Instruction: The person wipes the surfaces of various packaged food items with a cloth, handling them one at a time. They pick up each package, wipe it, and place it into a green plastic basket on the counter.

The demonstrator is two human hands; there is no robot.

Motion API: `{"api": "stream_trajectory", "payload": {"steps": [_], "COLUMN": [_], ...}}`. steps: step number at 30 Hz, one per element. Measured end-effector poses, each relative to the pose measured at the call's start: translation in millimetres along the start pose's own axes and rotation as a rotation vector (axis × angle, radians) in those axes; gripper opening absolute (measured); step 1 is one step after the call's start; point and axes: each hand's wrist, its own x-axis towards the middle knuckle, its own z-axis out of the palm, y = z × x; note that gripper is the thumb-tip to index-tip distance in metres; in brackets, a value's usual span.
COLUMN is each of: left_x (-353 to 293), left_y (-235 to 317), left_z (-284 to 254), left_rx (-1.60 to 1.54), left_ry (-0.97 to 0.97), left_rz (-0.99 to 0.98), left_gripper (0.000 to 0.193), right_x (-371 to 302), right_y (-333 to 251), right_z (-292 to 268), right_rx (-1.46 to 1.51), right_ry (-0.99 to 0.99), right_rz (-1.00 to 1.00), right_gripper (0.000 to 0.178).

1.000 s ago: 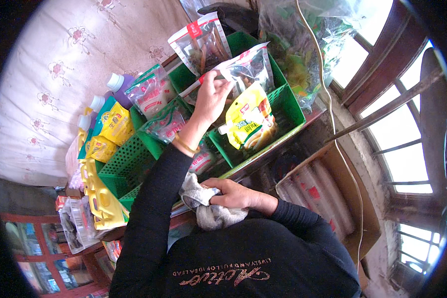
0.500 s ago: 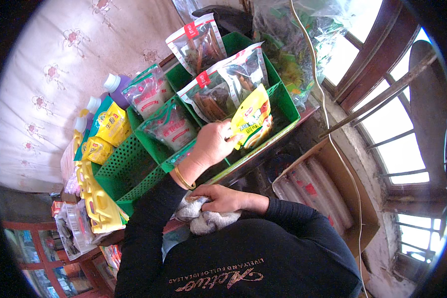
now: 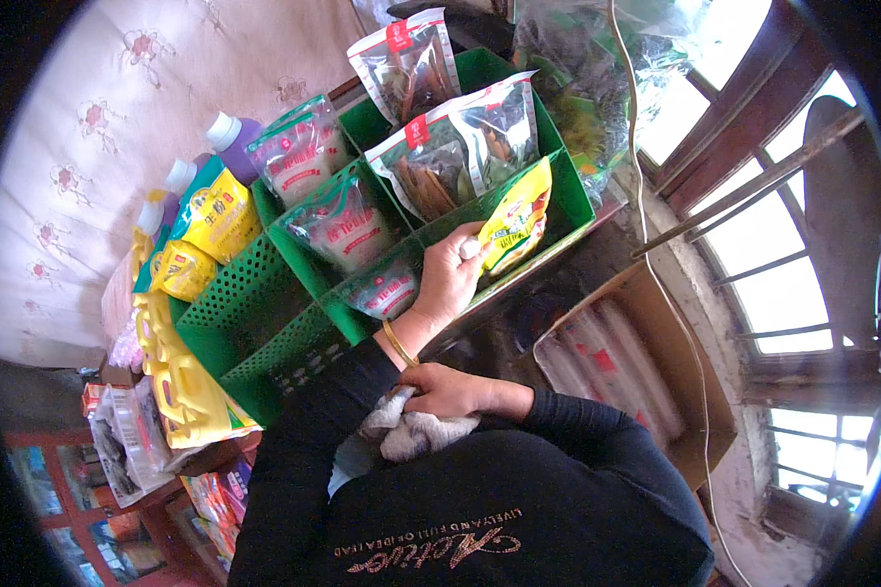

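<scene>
My left hand [image 3: 450, 279], with a gold bangle at its wrist, reaches into a green divided basket [image 3: 308, 273]. Its fingers are closed at the left edge of a yellow seasoning packet [image 3: 519, 215], which stands tilted in the near right compartment. My right hand [image 3: 452, 390] is held near my chest, wrapped over a crumpled white cloth [image 3: 426, 436]. Beside the left hand, a clear packet [image 3: 385, 290] of white contents sits low in the basket. Behind it stand clear bags of brown dried spices [image 3: 429, 186] and a white-content packet [image 3: 347, 230].
Left of the basket are yellow bags [image 3: 215, 217], purple bottles with white caps [image 3: 233, 137] and yellow jugs [image 3: 171, 377]. A cardboard box [image 3: 690, 401] with clear-wrapped items stands at the right. A pale cable [image 3: 646, 235] hangs down in front of the barred window [image 3: 783, 279].
The view has shifted a little. My left hand remains at the yellow packet, which now leans more upright, and the clear packet beside my wrist shows more. The right hand still holds the cloth.
</scene>
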Motion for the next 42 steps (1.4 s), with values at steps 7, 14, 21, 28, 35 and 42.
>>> {"api": "stream_trajectory", "payload": {"steps": [7, 14, 21, 28, 35, 42], "left_x": [-1.8, -66.0, -154.2, -241.4, -287.0, -301.3], "left_y": [78.0, 149.0, 127.7, 104.4, 146.1, 144.3], "left_z": [-60.2, -154.1, -187.9, -170.9, -189.4, -188.0], "left_rx": [-0.222, -0.675, -0.884, -0.893, -0.970, -0.705], "left_ry": [0.146, 0.406, 0.735, 0.640, 0.779, 0.957], "left_rz": [0.111, 0.202, -0.015, -0.042, 0.132, 0.022], "left_gripper": [0.019, 0.032, 0.031, 0.041, 0.048, 0.050], "right_x": [-6.5, -7.7, -4.2, 48.7, 76.1, 93.7], "right_y": [0.5, -27.2, -49.8, -69.1, -105.8, -146.9], "right_z": [8.7, -4.1, -5.6, 34.5, 23.8, 77.6], "right_rx": [0.037, 0.665, 0.058, 0.754, 0.309, 0.080], "right_ry": [0.125, 0.165, 0.064, 0.136, 0.418, 0.082], "right_rz": [-0.032, 0.205, 0.012, 0.281, 0.006, -0.312], "right_gripper": [0.045, 0.047, 0.046, 0.038, 0.037, 0.056]}}
